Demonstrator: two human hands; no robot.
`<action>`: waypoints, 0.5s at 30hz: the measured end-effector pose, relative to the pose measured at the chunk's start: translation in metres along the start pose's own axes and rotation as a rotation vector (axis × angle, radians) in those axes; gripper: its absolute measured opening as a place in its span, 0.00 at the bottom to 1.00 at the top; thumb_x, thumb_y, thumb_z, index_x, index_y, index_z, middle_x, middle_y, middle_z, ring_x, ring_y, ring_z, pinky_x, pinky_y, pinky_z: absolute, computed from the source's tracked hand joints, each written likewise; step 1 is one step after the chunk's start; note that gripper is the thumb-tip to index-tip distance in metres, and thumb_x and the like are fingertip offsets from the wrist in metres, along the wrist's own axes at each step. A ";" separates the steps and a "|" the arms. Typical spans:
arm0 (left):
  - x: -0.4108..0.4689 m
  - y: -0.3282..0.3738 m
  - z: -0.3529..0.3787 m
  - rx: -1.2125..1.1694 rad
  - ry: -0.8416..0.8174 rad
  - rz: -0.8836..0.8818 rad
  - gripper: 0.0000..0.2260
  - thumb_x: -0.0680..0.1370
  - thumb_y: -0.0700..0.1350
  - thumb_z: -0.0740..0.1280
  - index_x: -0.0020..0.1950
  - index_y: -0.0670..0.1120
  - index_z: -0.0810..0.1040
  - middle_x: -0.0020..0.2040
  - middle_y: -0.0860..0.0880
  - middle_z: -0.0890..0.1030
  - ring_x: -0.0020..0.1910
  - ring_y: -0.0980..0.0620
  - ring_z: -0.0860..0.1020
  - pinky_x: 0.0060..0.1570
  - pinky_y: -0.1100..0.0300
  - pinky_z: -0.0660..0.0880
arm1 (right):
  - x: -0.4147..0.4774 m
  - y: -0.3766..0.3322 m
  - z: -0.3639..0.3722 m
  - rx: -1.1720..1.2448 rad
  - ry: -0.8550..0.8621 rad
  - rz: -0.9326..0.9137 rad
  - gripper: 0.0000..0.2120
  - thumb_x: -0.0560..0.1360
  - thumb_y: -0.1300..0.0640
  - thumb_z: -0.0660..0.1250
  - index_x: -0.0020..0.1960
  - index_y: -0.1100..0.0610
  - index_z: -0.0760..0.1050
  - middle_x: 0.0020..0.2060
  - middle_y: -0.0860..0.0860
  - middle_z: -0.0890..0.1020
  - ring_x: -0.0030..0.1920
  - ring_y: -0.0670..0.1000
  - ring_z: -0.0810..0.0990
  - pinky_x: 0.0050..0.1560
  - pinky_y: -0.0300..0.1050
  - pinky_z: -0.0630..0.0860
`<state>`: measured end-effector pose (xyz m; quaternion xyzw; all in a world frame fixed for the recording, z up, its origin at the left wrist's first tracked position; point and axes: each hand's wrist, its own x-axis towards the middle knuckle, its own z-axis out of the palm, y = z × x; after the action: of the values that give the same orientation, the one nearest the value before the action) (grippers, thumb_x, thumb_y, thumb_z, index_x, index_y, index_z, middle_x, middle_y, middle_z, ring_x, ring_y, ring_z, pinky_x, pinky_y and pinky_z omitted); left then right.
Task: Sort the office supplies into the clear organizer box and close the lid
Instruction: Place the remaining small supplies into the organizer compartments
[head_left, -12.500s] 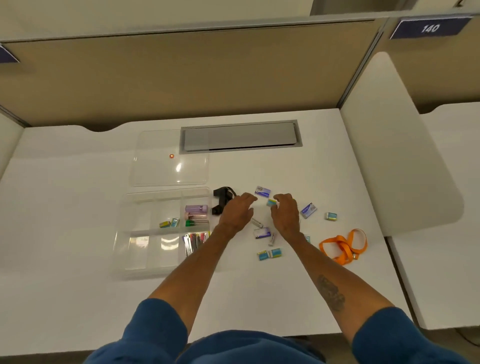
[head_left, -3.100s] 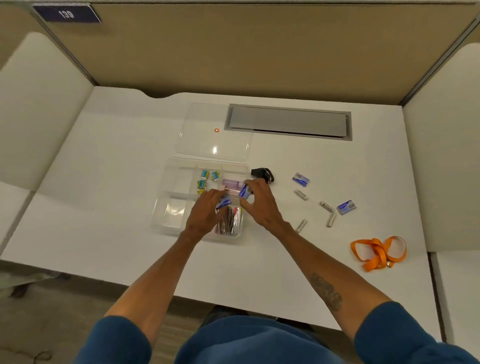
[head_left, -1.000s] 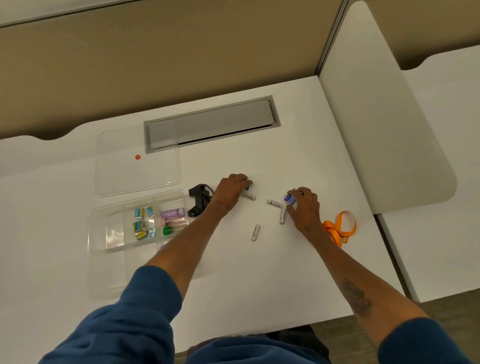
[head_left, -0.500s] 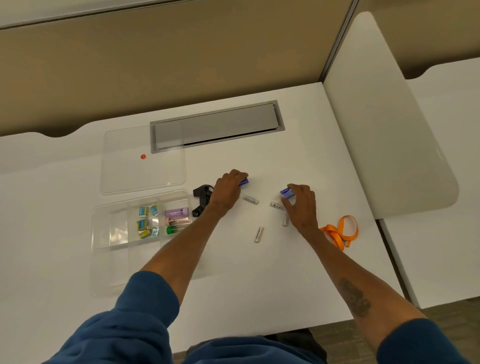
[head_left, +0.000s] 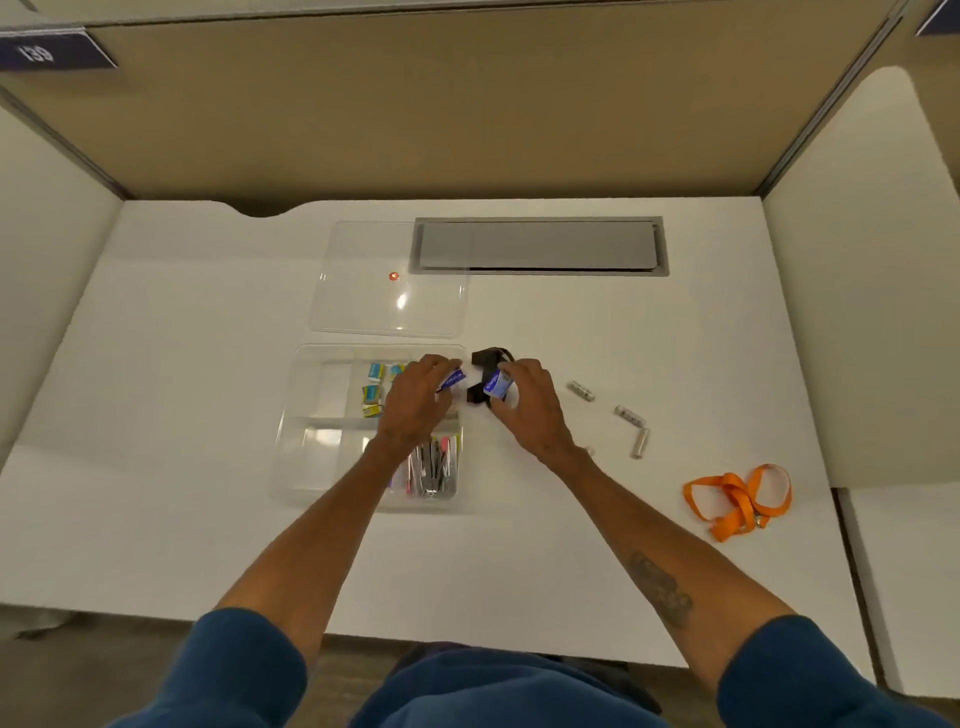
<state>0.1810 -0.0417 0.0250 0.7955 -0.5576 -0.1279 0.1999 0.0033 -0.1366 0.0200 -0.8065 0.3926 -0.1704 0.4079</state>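
Observation:
The clear organizer box (head_left: 306, 462) lies open on the white desk, its loose clear lid (head_left: 363, 296) just behind it. Inside are small teal and yellow packets (head_left: 375, 389) and a bundle of clips (head_left: 434, 467). My left hand (head_left: 415, 405) hovers over the box's right side, shut on a small blue box (head_left: 453, 379). My right hand (head_left: 524, 405) sits just right of the box, shut on another small blue box (head_left: 497, 385). A black clip-like item (head_left: 483, 358) lies between and behind my hands, partly hidden.
Three silver batteries (head_left: 582, 391) (head_left: 629, 414) (head_left: 641, 442) lie on the desk to the right. An orange lanyard (head_left: 737, 499) is further right, near the desk edge. A grey cable hatch (head_left: 535, 247) is set into the desk behind. Partition walls surround the desk.
Both hands have lifted a small blue box each and carried them left, from among the batteries to the organizer box. My view has swung left.

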 end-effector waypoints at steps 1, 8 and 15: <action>-0.011 -0.009 -0.007 0.004 0.025 -0.015 0.19 0.74 0.38 0.68 0.64 0.45 0.75 0.59 0.45 0.78 0.55 0.45 0.76 0.54 0.52 0.75 | -0.001 -0.009 0.010 0.013 -0.031 -0.023 0.23 0.70 0.59 0.73 0.64 0.57 0.72 0.58 0.54 0.74 0.57 0.51 0.72 0.56 0.40 0.70; -0.092 -0.067 -0.042 0.093 0.047 -0.096 0.19 0.74 0.41 0.71 0.64 0.46 0.75 0.60 0.47 0.79 0.53 0.45 0.76 0.52 0.53 0.73 | -0.017 -0.058 0.074 -0.095 -0.207 -0.193 0.23 0.71 0.50 0.72 0.64 0.53 0.72 0.60 0.51 0.75 0.61 0.52 0.68 0.56 0.50 0.65; -0.130 -0.092 -0.040 0.166 -0.065 -0.199 0.20 0.73 0.45 0.72 0.65 0.48 0.75 0.58 0.48 0.79 0.54 0.45 0.75 0.49 0.53 0.70 | -0.031 -0.082 0.116 -0.172 -0.327 -0.228 0.28 0.71 0.53 0.72 0.68 0.52 0.68 0.65 0.51 0.73 0.67 0.54 0.65 0.65 0.55 0.65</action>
<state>0.2299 0.1150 0.0160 0.8561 -0.4907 -0.1263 0.1016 0.0931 -0.0225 0.0155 -0.8945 0.2403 -0.0483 0.3738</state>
